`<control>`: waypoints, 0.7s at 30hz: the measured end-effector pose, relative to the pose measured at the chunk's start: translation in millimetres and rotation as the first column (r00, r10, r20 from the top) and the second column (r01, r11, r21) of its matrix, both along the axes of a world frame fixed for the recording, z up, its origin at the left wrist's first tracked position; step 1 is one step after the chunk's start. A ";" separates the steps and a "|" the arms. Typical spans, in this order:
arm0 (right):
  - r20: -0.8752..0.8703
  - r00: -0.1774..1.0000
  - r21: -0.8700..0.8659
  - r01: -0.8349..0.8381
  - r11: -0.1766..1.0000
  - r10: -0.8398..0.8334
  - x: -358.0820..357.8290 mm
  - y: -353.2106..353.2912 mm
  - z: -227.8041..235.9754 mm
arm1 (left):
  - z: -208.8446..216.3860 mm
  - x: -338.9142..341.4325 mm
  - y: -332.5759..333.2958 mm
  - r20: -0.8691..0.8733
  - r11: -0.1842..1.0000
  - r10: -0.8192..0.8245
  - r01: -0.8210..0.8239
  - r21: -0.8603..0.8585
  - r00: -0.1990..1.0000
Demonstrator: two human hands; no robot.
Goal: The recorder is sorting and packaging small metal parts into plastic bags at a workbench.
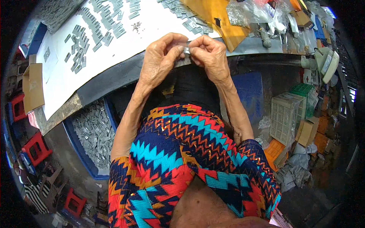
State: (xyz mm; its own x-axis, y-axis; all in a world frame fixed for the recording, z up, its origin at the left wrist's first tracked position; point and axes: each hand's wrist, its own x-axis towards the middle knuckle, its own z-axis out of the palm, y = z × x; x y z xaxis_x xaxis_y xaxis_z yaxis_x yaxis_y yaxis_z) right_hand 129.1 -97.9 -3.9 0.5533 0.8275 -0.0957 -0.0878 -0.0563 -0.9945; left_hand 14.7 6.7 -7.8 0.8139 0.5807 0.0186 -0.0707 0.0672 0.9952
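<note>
Both my hands meet at the table's near edge, fingertips pinched around one small grey flat part (186, 49). My left hand (162, 55) grips its left side between thumb and fingers. From the right, thumb and bent fingers of my right hand (209, 55) close on the other side. The fingers cover most of the part, so its exact kind cannot be made out. Beyond my hands, similar grey rectangular parts (108, 38) lie in rows on the white sheet (125, 47). A little pile of tiny brownish pieces (137, 26) sits among them.
A blue bin (82, 152) full of grey parts stands below the table at left. An open cardboard box (33, 85) is at the table's left end. Plastic bags (253, 15) and orange-yellow sheeting (213, 17) lie at the back right. Crates (285, 114) are stacked on the right.
</note>
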 end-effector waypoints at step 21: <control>-0.133 0.985 0.092 -0.099 0.991 0.111 11.0 11.5 -2.7 | -1.4 -5.7 11.5 0.047 0.738 0.124 -0.123 0.664 0.991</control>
